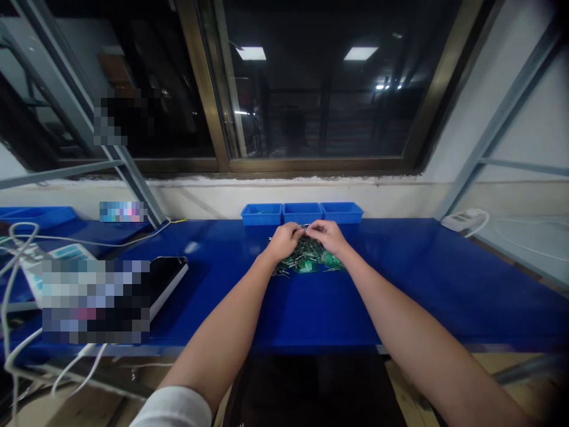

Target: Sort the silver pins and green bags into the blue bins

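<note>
A pile of thin silvery metal pieces point(306, 256) mixed with green bits point(306, 267) lies on the blue tabletop point(311, 308). Over its far side, my left hand point(285, 240) and my right hand point(329, 237) come close together, fingertips nearly meeting. Both hands are closed in a pinch. Whatever is between the fingers is too small to make out. My forearms hide the sides of the pile in part.
Behind the pile, three blue bins point(262, 220) stand side by side against the wall. To the left are a dark flat device point(171, 276), partly blurred, and white cables point(13, 296). A white power strip point(464, 219) rests at the right, near a grey metal post point(466, 178).
</note>
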`<action>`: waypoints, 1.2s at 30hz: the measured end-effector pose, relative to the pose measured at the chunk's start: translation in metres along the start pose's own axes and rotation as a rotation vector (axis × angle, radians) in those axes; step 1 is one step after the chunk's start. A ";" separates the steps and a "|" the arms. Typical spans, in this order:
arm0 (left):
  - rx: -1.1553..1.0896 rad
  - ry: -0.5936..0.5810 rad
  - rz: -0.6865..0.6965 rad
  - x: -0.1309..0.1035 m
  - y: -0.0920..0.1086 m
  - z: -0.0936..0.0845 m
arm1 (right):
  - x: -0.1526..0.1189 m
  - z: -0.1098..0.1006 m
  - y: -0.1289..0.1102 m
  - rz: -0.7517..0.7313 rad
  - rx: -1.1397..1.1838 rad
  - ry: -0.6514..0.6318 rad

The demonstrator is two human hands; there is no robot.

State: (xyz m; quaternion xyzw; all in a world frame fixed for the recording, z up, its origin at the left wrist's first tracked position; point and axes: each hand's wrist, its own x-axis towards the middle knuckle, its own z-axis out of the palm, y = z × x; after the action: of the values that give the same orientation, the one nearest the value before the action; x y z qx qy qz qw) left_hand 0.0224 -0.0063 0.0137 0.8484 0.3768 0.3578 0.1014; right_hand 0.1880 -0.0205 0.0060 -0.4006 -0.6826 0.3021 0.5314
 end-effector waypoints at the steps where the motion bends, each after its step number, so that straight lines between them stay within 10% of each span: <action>1: -0.017 -0.001 0.004 0.000 0.001 0.000 | 0.000 -0.001 0.000 0.024 0.029 -0.001; 25: 0.059 0.154 -0.036 -0.003 -0.010 -0.008 | -0.001 -0.014 0.000 -0.032 -0.262 0.008; 36: 0.267 0.136 -0.121 0.006 -0.030 0.001 | 0.031 -0.064 0.038 0.118 -0.293 0.420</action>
State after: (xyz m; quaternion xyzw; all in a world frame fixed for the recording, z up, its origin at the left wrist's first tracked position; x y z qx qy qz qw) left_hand 0.0093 0.0190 0.0031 0.8039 0.4775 0.3542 -0.0163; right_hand 0.2553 0.0247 0.0052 -0.5665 -0.5692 0.1406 0.5791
